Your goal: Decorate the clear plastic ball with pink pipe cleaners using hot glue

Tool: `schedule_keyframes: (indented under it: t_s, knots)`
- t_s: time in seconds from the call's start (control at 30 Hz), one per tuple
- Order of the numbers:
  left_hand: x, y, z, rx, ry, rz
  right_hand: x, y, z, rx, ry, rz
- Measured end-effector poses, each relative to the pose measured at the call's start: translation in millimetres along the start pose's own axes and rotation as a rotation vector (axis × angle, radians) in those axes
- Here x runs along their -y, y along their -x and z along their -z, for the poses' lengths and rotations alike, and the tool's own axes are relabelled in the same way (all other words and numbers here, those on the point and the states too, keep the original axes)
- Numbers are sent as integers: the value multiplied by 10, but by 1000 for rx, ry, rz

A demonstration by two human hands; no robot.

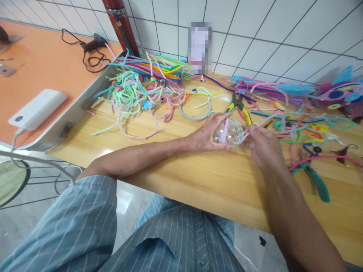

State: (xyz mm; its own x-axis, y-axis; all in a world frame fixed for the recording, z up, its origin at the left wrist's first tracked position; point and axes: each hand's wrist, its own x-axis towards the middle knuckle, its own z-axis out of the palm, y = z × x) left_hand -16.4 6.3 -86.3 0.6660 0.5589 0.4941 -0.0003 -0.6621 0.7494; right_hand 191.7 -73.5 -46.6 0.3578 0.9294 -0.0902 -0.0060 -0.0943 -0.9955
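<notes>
My left hand (208, 134) is wrapped round a clear, rounded plastic piece, perhaps a bottle or ball, with small coloured specks (234, 133). A pale pink pipe cleaner strip crosses its left side. On its right, my right hand (262, 143) pinches a lilac pipe cleaner (262, 122), which touches the clear piece and stretches up to the right. Just behind both hands lie yellow-handled pliers (246, 114). Green-handled cutters (317, 181) rest to the right of my right forearm.
Tangled pipe cleaners (130, 92) and a straight bundle (161, 68) lie at the back left. More pipe cleaners (283, 88) are spread at the back right, near a colourful fish-like craft (340, 94). A phone (199, 47) leans on the tiled wall. A white power bank (38, 107) sits on the orange table.
</notes>
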Motion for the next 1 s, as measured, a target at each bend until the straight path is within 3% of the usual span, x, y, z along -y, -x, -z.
schedule_keyframes:
  t_s: [0.17, 0.5, 0.77, 1.0]
  knots:
    - [-112, 15, -13, -51, 45, 110, 74, -2, 72, -109, 50, 147]
    - [-172, 44, -2, -22, 36, 46, 438, 156, 202, 149, 156, 129]
    - [-235, 101, -35, 15, 59, 25, 450, 251, 103, 127, 227, 236]
    - [-216, 104, -77, 8, 53, -24, 395, 224, 112, 148, 183, 187]
